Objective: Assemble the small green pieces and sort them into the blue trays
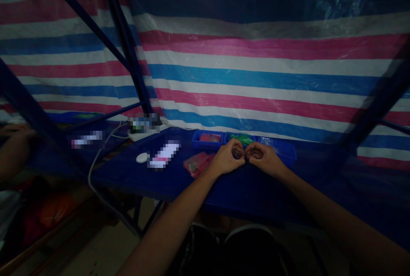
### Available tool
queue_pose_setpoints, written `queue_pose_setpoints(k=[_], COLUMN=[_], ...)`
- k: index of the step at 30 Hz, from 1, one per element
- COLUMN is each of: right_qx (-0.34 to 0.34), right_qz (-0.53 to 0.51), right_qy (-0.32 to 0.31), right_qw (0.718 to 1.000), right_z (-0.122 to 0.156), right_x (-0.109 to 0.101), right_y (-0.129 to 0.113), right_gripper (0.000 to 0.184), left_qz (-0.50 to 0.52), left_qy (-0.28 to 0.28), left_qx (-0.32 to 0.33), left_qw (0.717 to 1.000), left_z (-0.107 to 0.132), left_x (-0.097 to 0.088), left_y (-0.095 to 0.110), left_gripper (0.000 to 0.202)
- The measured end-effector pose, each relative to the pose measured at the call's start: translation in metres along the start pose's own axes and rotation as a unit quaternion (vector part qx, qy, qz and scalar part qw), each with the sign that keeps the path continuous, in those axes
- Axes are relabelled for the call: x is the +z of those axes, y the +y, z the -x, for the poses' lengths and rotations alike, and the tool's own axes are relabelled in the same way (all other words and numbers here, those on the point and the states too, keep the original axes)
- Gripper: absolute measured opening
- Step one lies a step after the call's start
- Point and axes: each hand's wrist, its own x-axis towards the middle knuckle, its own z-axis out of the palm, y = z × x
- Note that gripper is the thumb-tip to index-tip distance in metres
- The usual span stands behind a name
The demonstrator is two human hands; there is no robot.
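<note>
Over the blue table (179, 182), my left hand (229, 156) and my right hand (265, 158) meet with fingertips together. Each is closed in a pinch, and whatever lies between the fingers is too small and dark to make out. Beside my left wrist lie several pinkish-red clear packets (196, 164). Just behind my hands stand blue bins: one with red packets (209, 138), one with green pieces (241, 139), and a right-hand bin (286, 151) with some clear plastic in it, partly hidden by my right hand.
Left of the packets are a lit phone (165, 154) and a round white object (142, 157). A white power strip (145, 133) with a cable sits at the back. Blue metal posts (128, 49) frame the table before a striped sheet (256, 75). Another person's arm (14, 152) shows far left.
</note>
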Motion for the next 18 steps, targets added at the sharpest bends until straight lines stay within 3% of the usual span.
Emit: queue_pose_setpoints(k=[11,18], right_qx=[-0.006,-0.005], right_qz=[0.015,0.071], right_qy=[0.011,0.058], right_qw=[1.0,0.996], right_z=[-0.0002,0.0004], right_x=[-0.0021,-0.0055], right_y=[-0.0001,-0.0055], right_gripper=[0.034,0.031], left_qz=[-0.013,-0.006], left_qy=[0.018,0.035], left_qx=[0.017,-0.013], left_qw=[1.0,0.999], left_z=[-0.001,-0.0038], left_x=[-0.0023,-0.0035], left_y=[-0.0024,-0.007], left_gripper=[0.034,0.037])
